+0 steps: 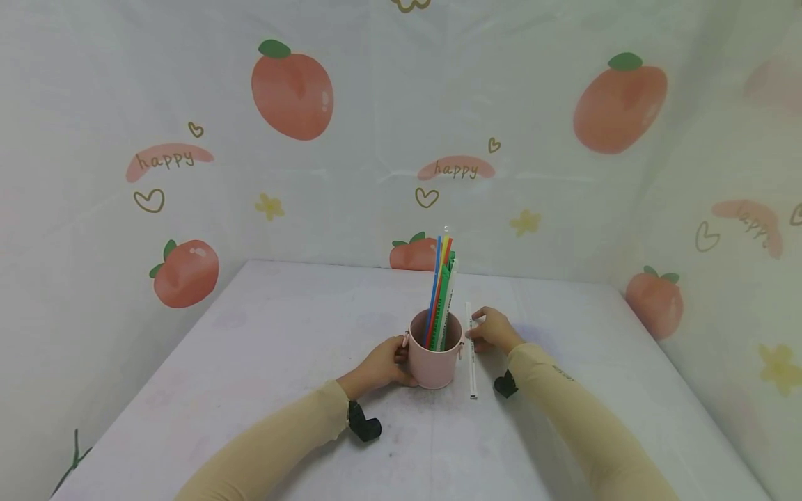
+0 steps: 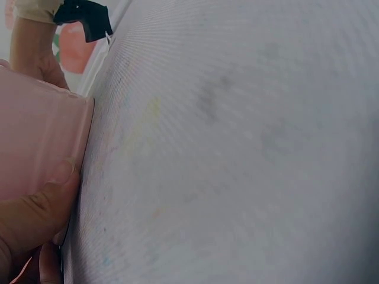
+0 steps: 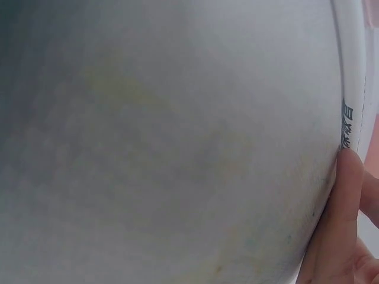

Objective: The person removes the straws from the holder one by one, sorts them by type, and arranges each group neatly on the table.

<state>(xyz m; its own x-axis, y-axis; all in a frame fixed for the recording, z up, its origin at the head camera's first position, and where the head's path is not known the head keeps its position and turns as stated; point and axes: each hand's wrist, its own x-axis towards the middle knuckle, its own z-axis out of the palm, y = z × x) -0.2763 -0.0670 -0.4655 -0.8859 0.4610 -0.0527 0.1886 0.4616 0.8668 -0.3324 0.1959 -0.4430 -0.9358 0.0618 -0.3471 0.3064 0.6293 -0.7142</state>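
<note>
A small pink bucket [image 1: 432, 369] stands upright on the table, with the left hand [image 1: 380, 365] gripping its left side. In the left wrist view the thumb [image 2: 50, 204] presses low on the bucket wall. Several long straws [image 1: 441, 299] lean inside: blue, yellow and red ones, plus green and white printed sleeves. Just right of the bucket, a white paper-wrapped straw [image 1: 473, 376] with dark print lies lengthwise on the table. The right hand [image 1: 496, 330] pinches its far half; in the right wrist view, fingers [image 3: 343, 201] touch the wrapper, partly hiding the grip.
The white table [image 1: 301, 313] carries faint stains. A white curtain [image 1: 376, 104] printed with peaches and hearts hangs behind it and along the right side. Black wrist cameras [image 1: 365, 423] sit under both sleeves, close to the table surface.
</note>
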